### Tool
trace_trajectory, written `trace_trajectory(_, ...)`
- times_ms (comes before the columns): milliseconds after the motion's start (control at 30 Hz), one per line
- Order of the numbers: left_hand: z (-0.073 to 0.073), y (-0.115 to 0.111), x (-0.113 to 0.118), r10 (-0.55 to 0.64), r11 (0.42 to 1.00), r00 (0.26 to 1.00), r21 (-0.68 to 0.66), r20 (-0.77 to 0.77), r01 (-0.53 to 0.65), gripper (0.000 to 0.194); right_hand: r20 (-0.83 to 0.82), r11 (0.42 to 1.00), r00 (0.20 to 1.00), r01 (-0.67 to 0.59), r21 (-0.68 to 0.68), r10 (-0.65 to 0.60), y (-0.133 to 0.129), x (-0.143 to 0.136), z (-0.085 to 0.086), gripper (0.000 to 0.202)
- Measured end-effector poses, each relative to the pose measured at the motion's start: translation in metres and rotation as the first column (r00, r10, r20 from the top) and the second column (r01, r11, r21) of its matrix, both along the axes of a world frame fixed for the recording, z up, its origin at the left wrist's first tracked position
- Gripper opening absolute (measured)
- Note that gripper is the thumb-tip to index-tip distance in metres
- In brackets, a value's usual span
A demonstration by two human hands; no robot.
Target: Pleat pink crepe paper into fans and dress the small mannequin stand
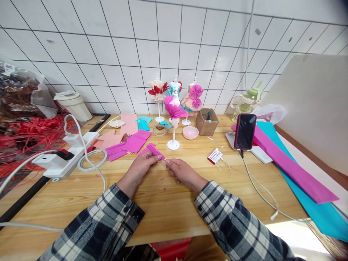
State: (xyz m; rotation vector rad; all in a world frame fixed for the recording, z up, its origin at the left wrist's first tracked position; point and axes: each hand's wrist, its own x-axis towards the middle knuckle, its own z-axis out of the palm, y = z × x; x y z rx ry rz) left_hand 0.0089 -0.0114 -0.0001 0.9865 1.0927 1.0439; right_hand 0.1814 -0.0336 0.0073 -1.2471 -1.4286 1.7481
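Observation:
My left hand (141, 166) is closed on a narrow folded piece of magenta crepe paper (155, 150), pinched between thumb and fingers. Close to the paper's right end, my right hand (185, 172) is closed in a pinch; something thin shows at its fingertips, too small to name. Just beyond the hands stands a small white dress form (174, 135) with a pleated magenta paper skirt. Loose magenta sheets (136, 140) lie to the left of the hands. A small white packet (215, 156) with thin strands rests on the right.
Behind are more dress forms (159, 95), a pink bowl (190, 132) and a cardboard box (207, 122). Tape rolls (92, 160) and a power strip (71, 156) with cables lie left. A phone (245, 132) and long crepe sheets (296, 166) occupy the right.

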Motion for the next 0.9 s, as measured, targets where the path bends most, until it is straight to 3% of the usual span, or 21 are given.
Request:
trace_trajectory(400,0.0002,0.0004,0.0003,0.04,0.999,0.999,0.015,0.034,-0.04,0.024,-0.011,0.998,1.0,0.0,0.065,0.001,0.0013,0.0015,-0.0035,0.033)
trace_trajectory(900,0.0004,-0.0004,0.0057,0.11,0.993,0.994,0.049,0.021,-0.111,0.024,0.004,0.999,0.999,0.054,0.01,-0.054,0.0002,-0.0034,-0.0037,0.031)
